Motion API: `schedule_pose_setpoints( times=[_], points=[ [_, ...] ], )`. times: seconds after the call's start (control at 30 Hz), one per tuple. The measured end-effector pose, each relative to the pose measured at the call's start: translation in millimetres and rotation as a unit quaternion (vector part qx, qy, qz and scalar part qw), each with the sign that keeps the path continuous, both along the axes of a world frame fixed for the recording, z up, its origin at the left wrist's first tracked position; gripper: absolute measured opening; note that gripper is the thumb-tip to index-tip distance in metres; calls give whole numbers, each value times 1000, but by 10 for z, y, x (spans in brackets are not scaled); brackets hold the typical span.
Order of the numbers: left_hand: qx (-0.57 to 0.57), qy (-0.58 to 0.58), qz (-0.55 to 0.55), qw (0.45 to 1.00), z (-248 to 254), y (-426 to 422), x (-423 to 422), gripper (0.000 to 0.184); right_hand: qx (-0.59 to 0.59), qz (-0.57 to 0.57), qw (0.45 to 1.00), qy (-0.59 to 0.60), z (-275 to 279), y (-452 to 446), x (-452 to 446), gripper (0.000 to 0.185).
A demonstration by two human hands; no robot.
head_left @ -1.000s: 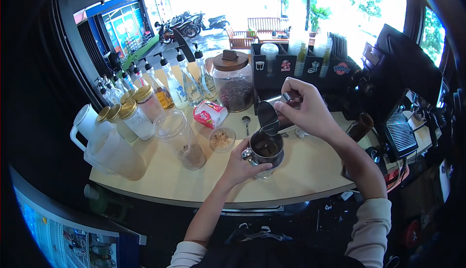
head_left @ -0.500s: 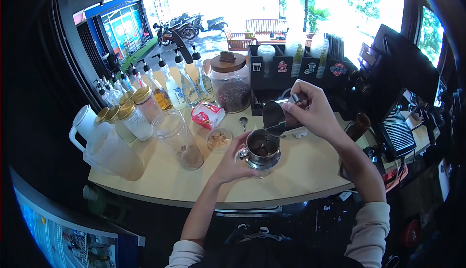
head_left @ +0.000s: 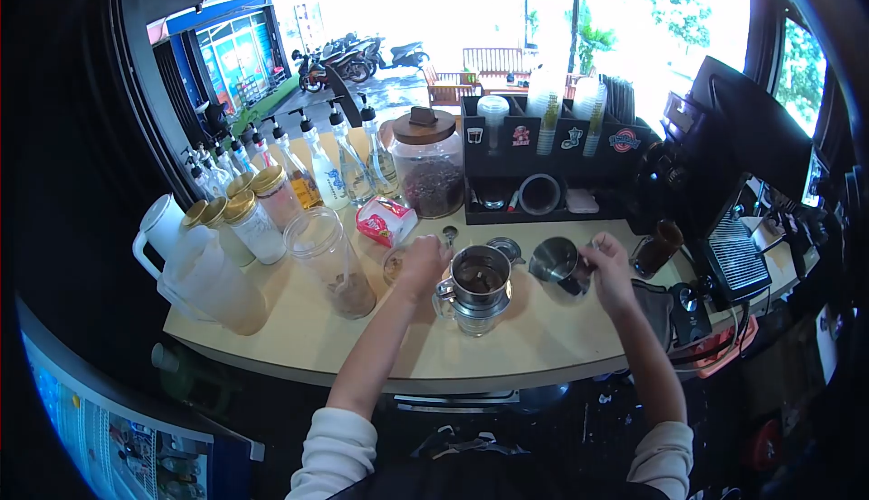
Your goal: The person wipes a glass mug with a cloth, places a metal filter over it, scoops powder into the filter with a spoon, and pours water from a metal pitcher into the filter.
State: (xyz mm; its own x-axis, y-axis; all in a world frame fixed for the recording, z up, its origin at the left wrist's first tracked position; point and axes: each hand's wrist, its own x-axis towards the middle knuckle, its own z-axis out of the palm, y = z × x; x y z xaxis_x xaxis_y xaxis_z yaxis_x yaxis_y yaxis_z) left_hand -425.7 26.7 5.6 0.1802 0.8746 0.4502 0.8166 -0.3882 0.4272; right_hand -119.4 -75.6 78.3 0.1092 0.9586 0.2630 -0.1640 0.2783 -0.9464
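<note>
A metal drip coffee filter (head_left: 481, 276) with dark liquid inside sits on a small glass (head_left: 478, 322) near the counter's front. To its left, my left hand (head_left: 422, 266) has its fingers closed at the handle of a small metal spoon (head_left: 451, 234), and the spoon's bowl points away from me. Partly hidden behind that hand is a small clear bowl (head_left: 393, 265). On the right, my right hand (head_left: 613, 269) grips a steel pitcher (head_left: 556, 260) by its handle, low over the counter. A round metal lid (head_left: 504, 248) lies behind the filter.
Left stand a tall clear plastic cup (head_left: 330, 265), a plastic pitcher (head_left: 210, 274) and gold-lidded jars (head_left: 253, 227). Behind are pump bottles (head_left: 317, 165), a pink-and-white packet (head_left: 386, 220), a wooden-lidded jar (head_left: 429, 174) and a black cup organizer (head_left: 566, 170). An espresso machine (head_left: 742, 247) stands right.
My left hand has let go of the filter and glass and moved left to the spoon. My right hand has lowered the pitcher from above the filter and carried it right, turning it more upright.
</note>
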Motion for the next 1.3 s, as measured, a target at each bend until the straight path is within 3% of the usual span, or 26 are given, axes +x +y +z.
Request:
schedule_pose_setpoints(
  times=[0.07,0.17,0.4,0.47,0.5,0.57,0.6,0.63,0.67,0.7,0.73,0.8,0.9,0.97,1.03,1.07,1.13,1.27,1.3],
  points=[
    [-104,61,50,991,-74,200,64,30,-43,-3,997,58,-191,-39,24,18],
    [-166,67,49,983,-73,335,101,32,-58,-17,992,109,-456,-52,24,18],
    [-201,42,16,979,-3,386,-42,34,-35,6,986,164,-906,13,120,15],
    [-149,-64,33,986,77,320,-128,31,-28,7,987,160,-1062,78,185,13],
    [-149,-62,36,986,147,247,-179,31,-20,7,987,157,-1132,94,224,12],
    [-152,-326,-50,932,335,51,-276,24,-28,1,993,117,-1226,98,318,10],
    [-152,-324,-46,933,437,-50,-300,24,-35,-7,997,74,-1259,106,336,8],
    [-171,-420,-85,887,552,-153,-308,21,-36,-3,996,76,-1181,96,316,8],
    [-186,-511,-123,830,665,-266,-307,19,-23,-41,999,-5,-1072,77,335,8],
    [-191,-543,-120,809,792,-405,-280,14,-10,-79,993,-87,-901,35,338,12],
    [-189,-544,-117,809,896,-520,-253,14,-10,-75,993,-87,-664,-12,271,12],
    [-187,-604,-198,749,1070,-714,-184,12,208,-149,903,-345,-54,-146,-45,25],
    [-197,-630,-253,708,1247,-943,18,10,301,-25,870,-389,537,-381,-582,46],
    [-198,-620,-255,715,1289,-1055,176,10,349,2,854,-387,667,-399,-825,50],
    [-211,-607,-267,718,1344,-1151,283,11,501,1,732,-462,754,-363,-948,50],
    [-209,-607,-266,719,1332,-1159,290,11,502,2,731,-461,771,-346,-973,50],
    [-217,-595,-292,717,1316,-1171,295,12,566,-32,672,-477,789,-323,-1008,43],
    [-257,-587,-232,732,1425,-1280,287,10,596,-46,652,-466,751,-283,-898,39],
    [-257,-587,-232,732,1359,-1276,225,10,580,-65,687,-433,716,-278,-841,37]
  ],
)
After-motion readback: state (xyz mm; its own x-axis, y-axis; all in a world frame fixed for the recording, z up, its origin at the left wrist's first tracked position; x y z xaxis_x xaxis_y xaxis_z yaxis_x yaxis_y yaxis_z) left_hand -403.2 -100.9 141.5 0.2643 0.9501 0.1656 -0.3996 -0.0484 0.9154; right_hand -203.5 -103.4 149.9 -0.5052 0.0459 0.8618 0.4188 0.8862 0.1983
